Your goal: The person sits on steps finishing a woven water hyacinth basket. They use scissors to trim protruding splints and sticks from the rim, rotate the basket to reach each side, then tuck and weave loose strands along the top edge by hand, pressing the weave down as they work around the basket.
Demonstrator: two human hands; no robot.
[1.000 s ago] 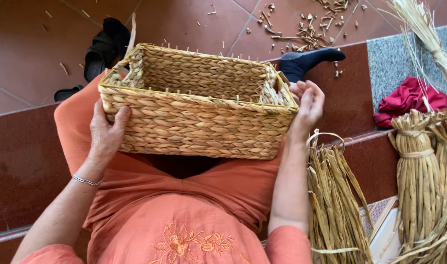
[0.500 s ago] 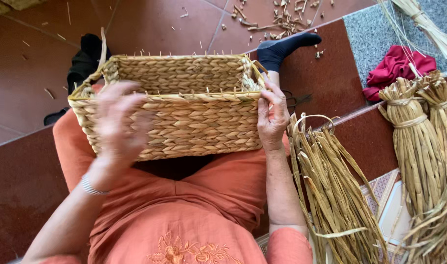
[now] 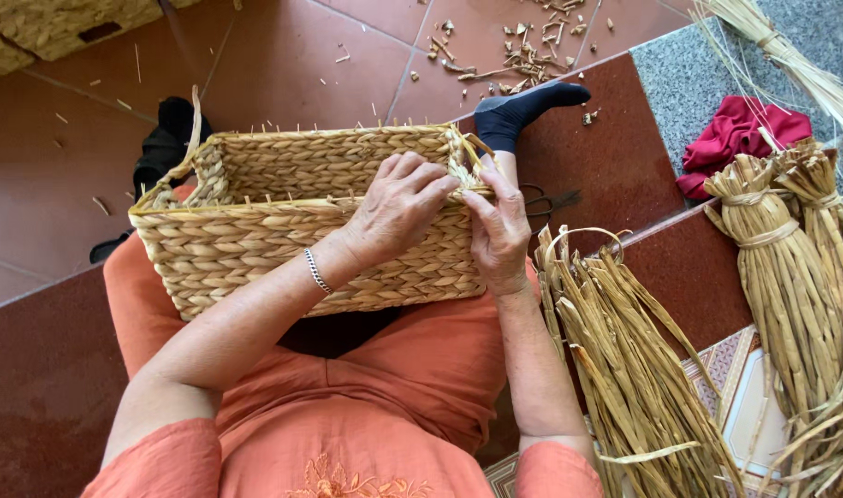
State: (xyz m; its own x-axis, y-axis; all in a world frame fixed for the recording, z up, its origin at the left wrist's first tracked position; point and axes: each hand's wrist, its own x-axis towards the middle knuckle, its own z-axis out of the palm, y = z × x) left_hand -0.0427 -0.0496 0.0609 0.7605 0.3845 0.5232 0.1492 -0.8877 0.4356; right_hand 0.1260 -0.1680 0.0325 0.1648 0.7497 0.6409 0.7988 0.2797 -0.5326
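Head view: a rectangular woven straw basket [image 3: 255, 249] rests on the person's lap, over orange trousers [image 3: 412, 369], tilted so its open top faces 12 o'clock. Both hands meet at the basket's near rim toward its 3 o'clock corner. The left hand [image 3: 398, 207], with a silver bracelet [image 3: 317, 271] on its wrist, lies across the rim with fingers curled over the edge. The right hand [image 3: 500, 231] sits just beside it at 3 o'clock, thumb and fingers pinched on a loose straw strand [image 3: 463, 171] at that corner. The hands touch or nearly touch; each is closed on the weave.

At 3 o'clock of the basket a bundle of dried flat reeds [image 3: 624, 369] lies on the dark red step [image 3: 43, 387], with tied reed sheaves [image 3: 790, 267] farther out. A crumpled red cloth [image 3: 730, 134] sits at 2 o'clock. A foot in a dark sock [image 3: 518, 111] rests at 1 o'clock, with black scissors [image 3: 546, 198] just below it. Straw scraps [image 3: 523, 55] dot the red tile floor [image 3: 283, 65]
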